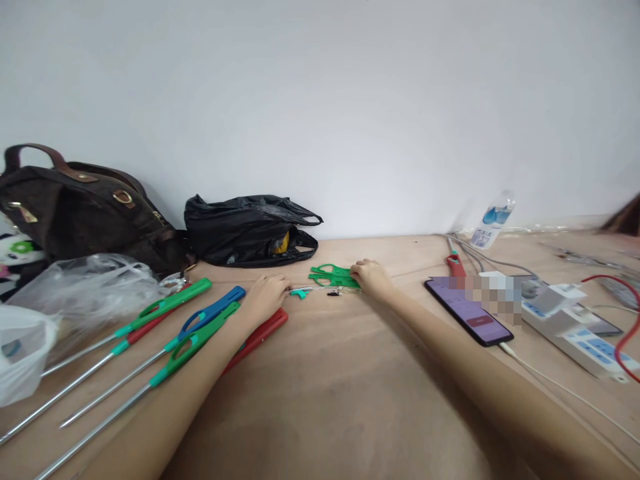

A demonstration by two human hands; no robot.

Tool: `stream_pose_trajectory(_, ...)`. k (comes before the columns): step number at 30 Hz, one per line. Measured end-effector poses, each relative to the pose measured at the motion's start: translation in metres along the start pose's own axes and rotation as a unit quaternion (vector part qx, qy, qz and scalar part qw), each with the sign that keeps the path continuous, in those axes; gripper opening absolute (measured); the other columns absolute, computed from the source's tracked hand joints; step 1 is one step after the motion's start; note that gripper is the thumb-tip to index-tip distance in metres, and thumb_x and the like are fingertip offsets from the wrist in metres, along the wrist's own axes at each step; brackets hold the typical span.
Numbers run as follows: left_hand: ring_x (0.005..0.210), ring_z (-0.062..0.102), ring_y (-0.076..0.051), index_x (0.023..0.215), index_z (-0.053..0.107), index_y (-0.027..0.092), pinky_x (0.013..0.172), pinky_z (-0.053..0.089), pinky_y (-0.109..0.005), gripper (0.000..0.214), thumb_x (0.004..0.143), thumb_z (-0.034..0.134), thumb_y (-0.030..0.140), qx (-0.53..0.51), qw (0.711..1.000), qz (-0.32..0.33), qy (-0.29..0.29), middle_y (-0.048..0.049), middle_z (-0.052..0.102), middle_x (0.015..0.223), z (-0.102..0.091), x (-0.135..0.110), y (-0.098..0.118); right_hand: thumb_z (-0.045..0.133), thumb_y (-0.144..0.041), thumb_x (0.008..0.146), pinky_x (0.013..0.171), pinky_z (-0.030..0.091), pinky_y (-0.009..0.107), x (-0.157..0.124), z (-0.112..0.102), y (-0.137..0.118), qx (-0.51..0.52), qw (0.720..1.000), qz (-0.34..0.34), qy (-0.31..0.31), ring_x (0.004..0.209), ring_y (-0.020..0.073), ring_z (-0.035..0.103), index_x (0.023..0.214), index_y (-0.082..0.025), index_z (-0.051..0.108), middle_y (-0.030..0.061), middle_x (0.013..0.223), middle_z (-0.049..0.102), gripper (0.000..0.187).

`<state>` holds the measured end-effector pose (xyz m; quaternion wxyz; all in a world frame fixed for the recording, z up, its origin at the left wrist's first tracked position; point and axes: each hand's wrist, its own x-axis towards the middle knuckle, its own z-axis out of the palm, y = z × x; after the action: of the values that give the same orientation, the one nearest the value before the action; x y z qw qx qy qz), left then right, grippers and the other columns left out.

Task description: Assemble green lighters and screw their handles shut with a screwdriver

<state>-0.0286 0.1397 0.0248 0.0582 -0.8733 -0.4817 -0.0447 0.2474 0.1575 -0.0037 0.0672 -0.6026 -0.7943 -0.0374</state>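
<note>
My right hand [371, 279] grips the right end of a green plastic lighter handle [339, 276] lying on the table, its finger loops pointing left. Across from it, my left hand [270, 293] has its fingers curled down at a thin metal tube [294, 291] that runs in under them; their tips are hidden. A small teal collar [300, 294] sits just right of these fingers. Between the hands lies a small black part [333, 294]. Beneath and beside my left forearm are long-stemmed lighters, among them a red one [257, 337], a blue one [213, 312] and a green one [200, 342].
A black plastic bag [245, 230] and a dark backpack [95, 207] stand against the wall, with clear plastic bags [100, 293] in front. At right are a phone [470, 313] with a cable, a power strip [575, 340], a bottle [493, 220] and a red handle [456, 265].
</note>
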Motion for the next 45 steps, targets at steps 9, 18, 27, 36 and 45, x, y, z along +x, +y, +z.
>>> stream_pose_trajectory(9, 0.101, 0.063, -0.024, 0.099, 0.07, 0.019, 0.088, 0.044, -0.034, 0.026, 0.087, 0.048, 0.011, -0.009, 1.0, -0.006, 0.006, -0.0072, 0.07, 0.105, -0.001, -0.001, 0.0, 0.057, -0.034, 0.094, 0.086, 0.053, 0.043, 0.024, 0.009, 0.007, 0.056, 0.996, 0.062, 0.022, 0.102, 0.022, 0.061, 0.122, -0.018, 0.057, 0.0096, 0.123, 0.058, 0.032)
stream_pose_trajectory(18, 0.099, 0.063, -0.025, 0.096, 0.069, 0.016, 0.088, 0.045, -0.035, 0.024, 0.088, 0.047, 0.01, -0.021, 1.0, -0.004, 0.022, -0.0094, 0.068, 0.1, 0.002, -0.002, 0.0, 0.037, -0.015, 0.094, 0.077, 0.045, 0.032, 0.004, -0.01, 0.002, 0.174, 0.969, 0.13, 0.117, 0.092, 0.0214, 0.061, 0.104, -0.013, 0.063, 0.0129, 0.101, 0.067, 0.029)
stream_pose_trajectory(27, 0.096, 0.061, -0.026, 0.095, 0.067, 0.015, 0.085, 0.046, -0.036, 0.025, 0.089, 0.043, 0.012, -0.016, 0.999, 0.003, 0.044, -0.0105, 0.064, 0.1, -0.011, -0.005, 0.014, 0.06, -0.011, 0.073, 0.063, 0.042, 0.022, -0.087, -0.033, -0.013, 0.273, 0.959, -0.062, -0.048, 0.069, 0.014, 0.059, 0.071, -0.018, 0.068, -0.0003, 0.072, 0.066, 0.011)
stream_pose_trajectory(36, 0.095, 0.061, -0.026, 0.098, 0.066, 0.014, 0.083, 0.046, -0.035, 0.027, 0.089, 0.042, 0.01, 0.003, 1.0, 0.009, 0.026, -0.0106, 0.063, 0.099, -0.024, -0.022, 0.029, 0.048, -0.007, 0.083, 0.073, 0.04, 0.027, -0.065, -0.02, -0.01, 0.151, 0.988, 0.02, -0.003, 0.085, 0.0201, 0.059, 0.095, -0.013, 0.066, 0.0101, 0.093, 0.068, 0.023)
stream_pose_trajectory(45, 0.094, 0.062, -0.026, 0.103, 0.066, 0.014, 0.084, 0.047, -0.037, 0.031, 0.086, 0.041, 0.005, -0.005, 1.0, 0.013, 0.021, -0.0105, 0.064, 0.103, -0.026, -0.035, 0.034, 0.06, -0.021, 0.085, 0.083, 0.036, 0.031, -0.04, -0.004, -0.016, 0.06, 0.998, -0.002, 0.007, 0.1, 0.0252, 0.056, 0.094, -0.015, 0.062, 0.0126, 0.105, 0.064, 0.01)
